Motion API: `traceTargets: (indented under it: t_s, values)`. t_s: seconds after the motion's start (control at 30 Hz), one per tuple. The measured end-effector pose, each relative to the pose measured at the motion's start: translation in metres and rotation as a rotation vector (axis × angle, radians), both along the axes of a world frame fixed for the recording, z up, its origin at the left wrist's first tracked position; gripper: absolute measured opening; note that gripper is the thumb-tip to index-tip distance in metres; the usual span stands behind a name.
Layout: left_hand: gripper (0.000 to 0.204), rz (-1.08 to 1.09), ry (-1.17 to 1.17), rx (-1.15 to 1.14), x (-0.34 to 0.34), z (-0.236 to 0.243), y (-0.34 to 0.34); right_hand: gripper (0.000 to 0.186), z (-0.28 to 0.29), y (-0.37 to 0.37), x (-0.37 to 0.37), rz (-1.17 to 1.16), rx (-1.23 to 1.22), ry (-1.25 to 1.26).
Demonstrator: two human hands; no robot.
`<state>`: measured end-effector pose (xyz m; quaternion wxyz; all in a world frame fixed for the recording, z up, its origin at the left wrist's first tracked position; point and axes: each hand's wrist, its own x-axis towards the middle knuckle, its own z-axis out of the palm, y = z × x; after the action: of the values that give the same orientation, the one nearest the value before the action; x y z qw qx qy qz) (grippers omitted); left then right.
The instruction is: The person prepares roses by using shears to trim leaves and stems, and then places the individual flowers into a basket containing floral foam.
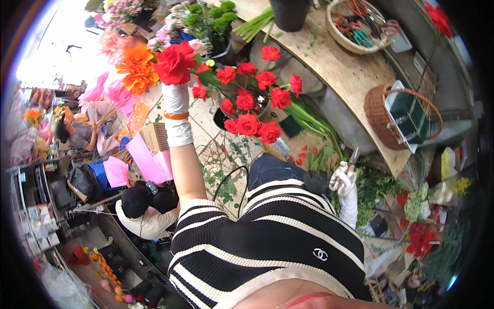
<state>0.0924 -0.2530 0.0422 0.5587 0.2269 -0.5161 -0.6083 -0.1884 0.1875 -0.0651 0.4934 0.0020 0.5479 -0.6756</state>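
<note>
My left arm reaches far forward, and the white-gloved left hand [176,99] is at a large red rose [176,63]. The bloom covers its fingers; the rose appears held up in it, with leaves beside it. Low at my right side, my white-gloved right hand [343,178] is closed round a tool with a pointed metal tip [354,155], which looks like pruning shears; its handles are hidden in the fist. Between my hands stands a spread bunch of smaller red roses [248,124], in front of my lap.
A worktable [342,82] curves along the right, bearing a round basket of tools [334,28], a dark bucket [289,15] and a wicker basket [378,121]. Long green stems [314,121] lie beneath its edge. At left, a person in a dark cap [136,203] is near a cardboard box [154,136].
</note>
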Motion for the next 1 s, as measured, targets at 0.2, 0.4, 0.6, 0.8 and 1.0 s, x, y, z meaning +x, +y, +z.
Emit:
traceTargets:
  t_s: [0.2, 0.4, 0.6, 0.8, 1.0]
  values:
    - [0.048, 0.012, 0.149, -0.305, -0.052, 0.116, 0.062, 0.053, 0.064, -0.056, -0.005, 0.144, -0.083, 0.376]
    - [0.038, -0.319, 0.394, 0.03, -0.098, 0.139, 0.109, 0.051, 0.092, -0.093, -0.009, 0.094, -0.327, 0.967]
    - [0.024, -0.338, 0.647, 0.08, -0.11, 0.12, 0.123, 0.061, 0.086, -0.074, -0.006, 0.242, -0.378, 0.68]
    - [0.027, -0.214, 0.644, 0.234, -0.104, 0.113, 0.137, 0.063, 0.096, -0.064, 0.007, 0.137, -0.328, 0.487]
    - [0.062, -0.099, 0.259, 0.129, -0.133, 0.079, 0.167, 0.064, 0.092, -0.061, -0.002, 0.101, -0.427, 0.532]
